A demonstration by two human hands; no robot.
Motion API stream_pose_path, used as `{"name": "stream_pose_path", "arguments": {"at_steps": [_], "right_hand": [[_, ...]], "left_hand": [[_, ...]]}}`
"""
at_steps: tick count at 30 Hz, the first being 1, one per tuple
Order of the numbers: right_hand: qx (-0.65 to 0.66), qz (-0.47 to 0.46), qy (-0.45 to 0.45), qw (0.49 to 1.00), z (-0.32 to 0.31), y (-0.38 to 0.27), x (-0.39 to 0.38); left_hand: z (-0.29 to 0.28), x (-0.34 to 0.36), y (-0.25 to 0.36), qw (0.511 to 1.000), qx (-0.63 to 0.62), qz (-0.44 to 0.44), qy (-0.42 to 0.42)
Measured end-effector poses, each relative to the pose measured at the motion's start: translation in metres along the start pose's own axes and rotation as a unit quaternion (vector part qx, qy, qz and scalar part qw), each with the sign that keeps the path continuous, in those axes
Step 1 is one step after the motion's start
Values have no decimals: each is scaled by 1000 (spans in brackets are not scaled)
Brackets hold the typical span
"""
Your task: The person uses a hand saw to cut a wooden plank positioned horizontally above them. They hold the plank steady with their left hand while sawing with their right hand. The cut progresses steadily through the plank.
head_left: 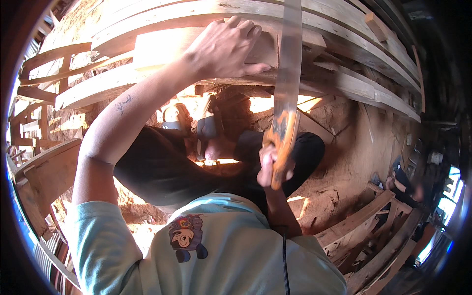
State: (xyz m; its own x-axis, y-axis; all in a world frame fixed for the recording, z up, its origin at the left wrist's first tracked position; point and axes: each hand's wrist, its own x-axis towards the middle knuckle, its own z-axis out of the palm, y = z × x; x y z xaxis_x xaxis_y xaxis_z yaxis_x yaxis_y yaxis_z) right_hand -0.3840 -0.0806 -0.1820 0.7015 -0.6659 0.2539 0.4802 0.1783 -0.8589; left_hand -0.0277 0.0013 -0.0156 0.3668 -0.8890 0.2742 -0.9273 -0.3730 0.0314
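Note:
My right hand (pixel 275 169) is wrapped round the orange-brown handle of a handsaw (pixel 287 64). The blade points away from me and crosses a wooden board (pixel 160 46) near its right part; motion smears the blade a little, and its teeth cannot be made out. A thin dark line runs across the board just left of the blade. Over the board lies my left hand (pixel 228 46), gripping it with bent fingers towards the far side and the thumb stretched along the near side, close to the saw. The fingertips are partly hidden.
Long wooden beams (pixel 354 86) run crosswise under and behind the board. Wooden frames (pixel 44 73) stand at the left, and more timber (pixel 364 221) lies at the lower right. Below are my bent legs and the earthen floor (pixel 354 142). Part of another person (pixel 403 179) shows far right.

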Motion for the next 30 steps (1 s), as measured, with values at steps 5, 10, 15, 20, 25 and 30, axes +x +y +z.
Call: {"name": "stream_pose_path", "arguments": {"at_steps": [5,10,15,20,25,30], "right_hand": [[-151,-95,-13,984,-4,3,-7],[-187,-68,-42,979,-4,-11,-27],[-200,-111,-13,973,19,1,20],[-197,-85,-5,977,-3,5,-12],[-393,-207,-76,893,26,-36,-18],[-330,-204,-17,921,48,-11,64]], "left_hand": [[2,5,0,1000,-14,-20,-7],[8,4,-9,1000,-7,-8,9],[4,-1,-3,999,-27,1,20],[10,0,-5,999,-39,-19,4],[10,0,-3,999,-26,-23,-8],[11,-3,-3,1000,-18,-16,9]]}}
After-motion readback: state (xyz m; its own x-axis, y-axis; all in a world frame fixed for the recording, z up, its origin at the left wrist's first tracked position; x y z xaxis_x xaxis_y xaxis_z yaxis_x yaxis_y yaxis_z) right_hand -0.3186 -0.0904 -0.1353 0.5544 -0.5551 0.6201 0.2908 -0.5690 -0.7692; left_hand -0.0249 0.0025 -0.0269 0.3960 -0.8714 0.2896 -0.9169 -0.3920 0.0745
